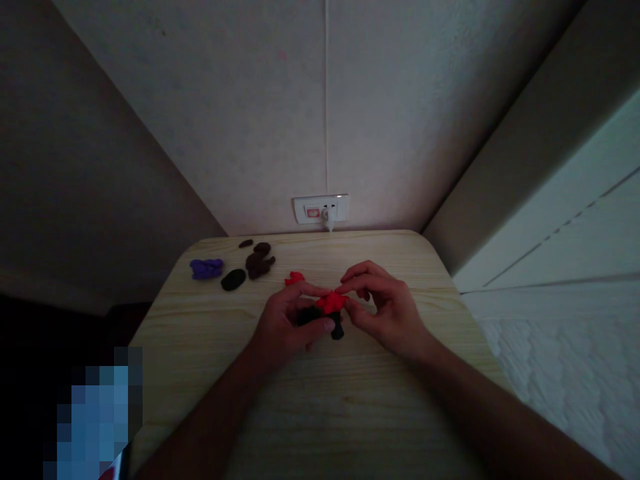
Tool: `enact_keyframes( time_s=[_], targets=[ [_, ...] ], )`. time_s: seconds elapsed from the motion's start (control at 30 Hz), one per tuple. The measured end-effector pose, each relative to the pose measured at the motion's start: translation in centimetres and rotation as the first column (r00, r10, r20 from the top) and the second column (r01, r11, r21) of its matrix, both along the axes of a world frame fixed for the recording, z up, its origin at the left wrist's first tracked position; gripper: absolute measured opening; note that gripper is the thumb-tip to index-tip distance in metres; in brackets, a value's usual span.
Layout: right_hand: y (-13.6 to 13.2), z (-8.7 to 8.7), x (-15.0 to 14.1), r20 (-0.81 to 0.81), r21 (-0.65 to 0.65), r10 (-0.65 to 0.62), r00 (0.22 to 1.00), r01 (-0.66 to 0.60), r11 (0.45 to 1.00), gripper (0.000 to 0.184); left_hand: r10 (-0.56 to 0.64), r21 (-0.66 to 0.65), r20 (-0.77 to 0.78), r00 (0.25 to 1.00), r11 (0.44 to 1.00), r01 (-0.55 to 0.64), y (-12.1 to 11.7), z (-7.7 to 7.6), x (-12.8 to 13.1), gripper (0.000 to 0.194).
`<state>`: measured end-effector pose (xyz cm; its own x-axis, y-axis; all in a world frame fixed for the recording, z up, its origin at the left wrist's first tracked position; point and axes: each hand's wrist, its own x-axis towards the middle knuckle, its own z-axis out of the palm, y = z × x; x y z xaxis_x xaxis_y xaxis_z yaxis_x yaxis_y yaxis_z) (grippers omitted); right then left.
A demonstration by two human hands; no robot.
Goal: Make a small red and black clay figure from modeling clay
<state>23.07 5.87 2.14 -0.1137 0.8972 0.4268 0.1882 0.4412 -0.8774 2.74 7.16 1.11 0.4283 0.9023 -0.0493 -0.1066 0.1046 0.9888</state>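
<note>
My left hand [290, 320] is wrapped round a black modelling-clay figure [337, 328], with its thumb along the near side. Red clay [332, 303] sits on top of the black part, and my left index finger touches it from the left. From the right, my right hand [383, 303] has thumb and index finger closed at the edge of the red clay. Much of the black figure is hidden behind my left fingers. Just beyond my left hand, a second lump of red clay [295, 278] lies on the table.
On the wooden table [310, 407], toward the back left, lie a purple clay lump [207, 269], a flat black piece [233, 280] and several dark brown pieces [259, 262]. A wall socket [321, 209] with a plug stands behind the table's back edge. A quilted white surface [545, 367] lies at right.
</note>
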Motion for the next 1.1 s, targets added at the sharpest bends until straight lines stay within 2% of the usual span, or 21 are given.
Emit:
enact_keyframes(
  time_s=[0.33, 0.63, 0.77, 1.0, 1.1],
  targets=[
    [0.44, -0.11, 0.58, -0.058, -0.101, 0.140, 0.988, -0.145, 0.984, 0.012, -0.034, -0.051, 0.030, 0.999, 0.998, 0.036, 0.08, -0.18, 0.04, 0.036],
    [0.24, -0.25, 0.55, -0.065, -0.110, 0.154, 0.986, -0.160, 0.981, 0.014, -0.023, -0.047, 0.010, 1.000, 0.999, 0.024, -0.14, -0.16, 0.02, 0.035],
    [0.26, -0.26, 0.44, -0.044, -0.081, 0.134, 0.990, -0.137, 0.987, 0.014, -0.026, -0.062, 0.021, 0.999, 0.998, 0.028, 0.03, -0.10, 0.08, 0.037],
    [0.12, -0.22, 0.27, -0.006, 0.035, -0.004, 1.000, 0.004, 0.999, 0.013, -0.018, -0.107, 0.082, 0.997, 0.994, 0.027, 0.38, -0.48, 0.03, 0.040],
    [0.00, -0.05, 0.34, 0.044, 0.082, -0.025, 0.999, 0.022, 0.996, 0.014, -0.016, -0.121, 0.091, 0.996, 0.992, 0.027, 0.44, -0.59, 0.03, 0.043]
  ],
)
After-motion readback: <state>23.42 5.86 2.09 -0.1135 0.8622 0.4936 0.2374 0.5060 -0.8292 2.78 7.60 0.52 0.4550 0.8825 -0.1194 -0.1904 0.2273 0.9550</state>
